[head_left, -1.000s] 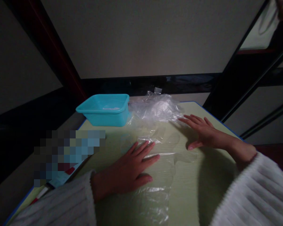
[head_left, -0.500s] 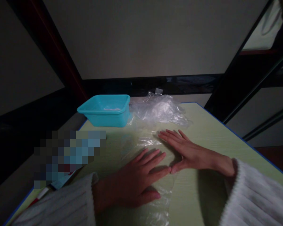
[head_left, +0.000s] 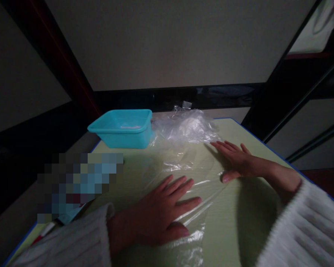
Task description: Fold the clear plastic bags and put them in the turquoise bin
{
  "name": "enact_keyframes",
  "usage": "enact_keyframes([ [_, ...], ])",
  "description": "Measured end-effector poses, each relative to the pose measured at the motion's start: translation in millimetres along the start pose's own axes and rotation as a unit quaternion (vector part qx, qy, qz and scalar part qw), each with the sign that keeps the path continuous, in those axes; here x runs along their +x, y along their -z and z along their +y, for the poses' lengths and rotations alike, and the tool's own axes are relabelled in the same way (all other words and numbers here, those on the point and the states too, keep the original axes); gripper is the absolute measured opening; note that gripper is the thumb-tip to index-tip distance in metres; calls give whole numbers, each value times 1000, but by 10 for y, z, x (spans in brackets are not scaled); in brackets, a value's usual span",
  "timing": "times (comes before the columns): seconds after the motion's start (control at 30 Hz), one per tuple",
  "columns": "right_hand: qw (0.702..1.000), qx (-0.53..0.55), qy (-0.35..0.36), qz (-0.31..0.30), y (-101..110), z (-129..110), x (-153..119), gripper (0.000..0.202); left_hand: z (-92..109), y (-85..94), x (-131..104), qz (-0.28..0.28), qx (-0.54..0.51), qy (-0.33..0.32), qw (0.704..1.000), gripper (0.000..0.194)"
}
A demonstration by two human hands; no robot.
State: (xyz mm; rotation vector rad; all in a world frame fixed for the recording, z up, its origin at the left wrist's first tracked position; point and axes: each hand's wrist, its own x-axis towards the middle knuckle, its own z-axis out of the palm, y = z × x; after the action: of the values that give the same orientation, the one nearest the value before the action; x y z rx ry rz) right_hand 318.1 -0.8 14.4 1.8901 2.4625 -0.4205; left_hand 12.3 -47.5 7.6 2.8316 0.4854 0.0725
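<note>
Yellowish table [head_left: 221, 226]: left hand [head_left: 165, 213] splayed palm-down on clear film [head_left: 196, 237]; right hand [head_left: 238, 160] spread, thumb perhaps touching film; neither clasping.

In front of you, a broad, flat, matte grey wall panel [head_left: 167, 48] fills the far side, with a glossy black horizontal band [head_left: 167, 97] along its foot. To your left, a dark red slanting post [head_left: 51, 55] divides it from a shadowed grey-brown panel [head_left: 13, 78]. To your right runs a black diagonal frame [head_left: 292, 83], with a reddish-brown patch [head_left: 323, 178] low beyond the table. Your pale yellow-green wood-grain tabletop [head_left: 221, 230] has blue edging, under dim light.
</note>
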Motion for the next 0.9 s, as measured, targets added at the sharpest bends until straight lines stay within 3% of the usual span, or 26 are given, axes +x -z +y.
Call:
enact_keyframes([
  [0.17, 999, 28, 31, 35, 49, 63, 7, 104, -5, 21, -6, -8, -11, -2, 1000, 61],
  [0.33, 966, 81, 136, 207, 94, -248, 45, 50, 3, 87, -15, -21, -28, -24, 999, 62],
  [0.37, 960, 87, 159, 215, 85, -331, 42, 44, 9, 99, -17, -18, -36, -32, 999, 63],
  [0.5, 940, 121, 289, 132, -1, -654, -12, 30, 62, 145, -20, -22, -69, -69, 995, 63],
  [0.67, 904, 118, 409, 21, -108, -974, -93, 34, 126, 174, -22, -36, -82, -89, 992, 59],
  [0.8, 910, 85, 406, -26, -141, -1025, -109, 39, 124, 163, -25, -37, -92, -84, 992, 56],
  [0.9, 930, 94, 356, -8, -163, -944, -82, 46, 108, 150, -28, -26, -95, -89, 991, 54],
])
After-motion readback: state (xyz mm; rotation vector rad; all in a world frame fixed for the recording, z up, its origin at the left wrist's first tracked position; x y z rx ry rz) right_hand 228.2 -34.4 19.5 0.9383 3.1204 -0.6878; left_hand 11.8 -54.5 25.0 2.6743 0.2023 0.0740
